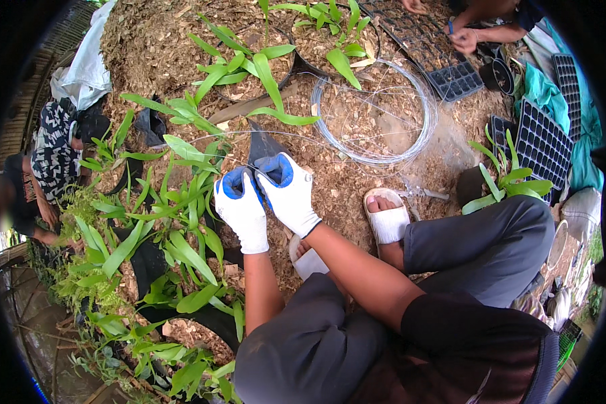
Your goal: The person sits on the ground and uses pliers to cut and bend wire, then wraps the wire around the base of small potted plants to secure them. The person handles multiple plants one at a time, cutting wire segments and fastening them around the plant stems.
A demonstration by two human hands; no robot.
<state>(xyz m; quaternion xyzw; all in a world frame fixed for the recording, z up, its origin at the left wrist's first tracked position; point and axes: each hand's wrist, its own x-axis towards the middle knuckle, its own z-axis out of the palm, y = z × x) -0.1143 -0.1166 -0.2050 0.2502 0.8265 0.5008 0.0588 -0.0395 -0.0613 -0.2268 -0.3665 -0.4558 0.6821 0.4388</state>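
Observation:
Both hands wear white knit gloves with blue-coated palms and meet in front of me. My left hand [240,199] and my right hand [285,184] pinch a piece of black plastic [262,141], whose pointed part stands up behind the fingers. A thin wire [278,133] arches just beyond the hands; whether the fingers also hold it is hidden. Past them, a loose coil of silver wire [426,121] lies on the chip-covered ground. Strap-leaved green plants [192,151] crowd close to my left hand.
Potted plants [237,65] stand ahead, and another plant [510,177] is by my knee. A muddy hand tool, seemingly pliers [421,193], lies near my sandal [388,222]. Black seedling trays [543,144] lean at right. People work at far left [55,146] and upper right [500,33].

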